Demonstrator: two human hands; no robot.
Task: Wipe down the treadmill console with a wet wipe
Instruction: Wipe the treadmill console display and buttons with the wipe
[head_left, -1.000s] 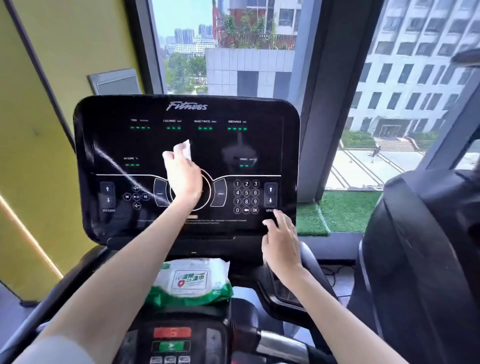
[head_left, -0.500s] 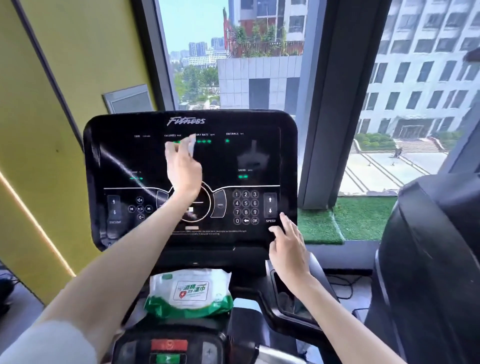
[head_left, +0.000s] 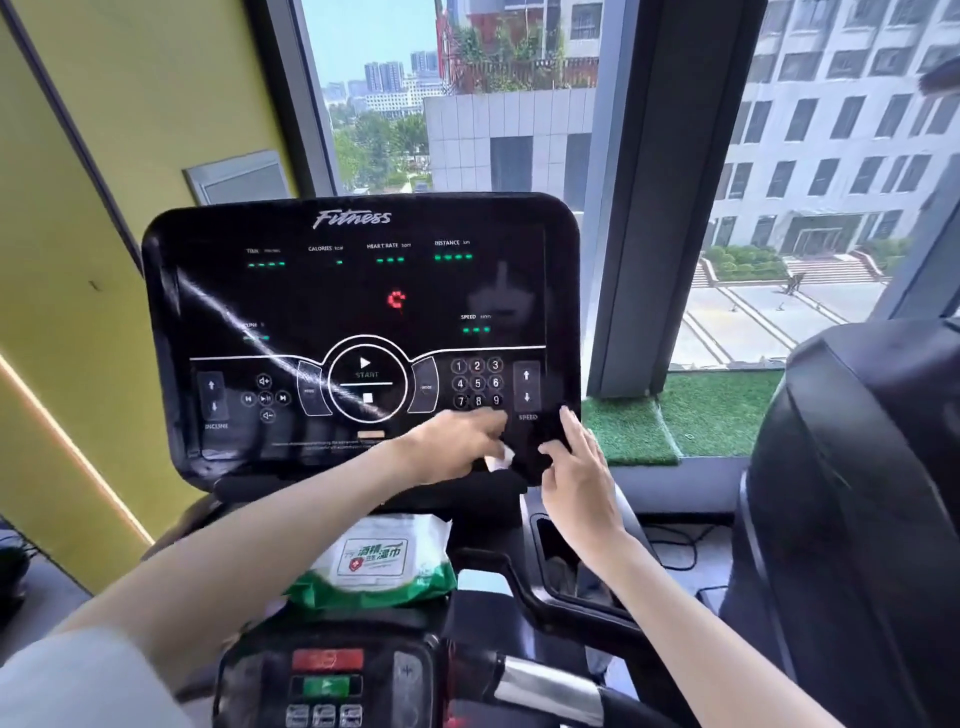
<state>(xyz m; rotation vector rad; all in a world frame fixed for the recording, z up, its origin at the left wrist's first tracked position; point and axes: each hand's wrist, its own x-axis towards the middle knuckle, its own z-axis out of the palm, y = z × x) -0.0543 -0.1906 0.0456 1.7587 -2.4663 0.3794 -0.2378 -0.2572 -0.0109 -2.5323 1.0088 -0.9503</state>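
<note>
Console (head_left: 332, 301) lower-right corner, left hand (head_left: 452, 444) holding wipe (head_left: 500, 460), right hand (head_left: 579, 478) beside

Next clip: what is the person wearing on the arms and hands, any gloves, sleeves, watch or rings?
No gloves: the left hand and right hand are bare, with no watch, bracelet or ring visible. Both forearms are bare. A pale, whitish sleeve covers the left upper arm at the lower left corner; the right arm shows no sleeve up to the frame edge.
</note>
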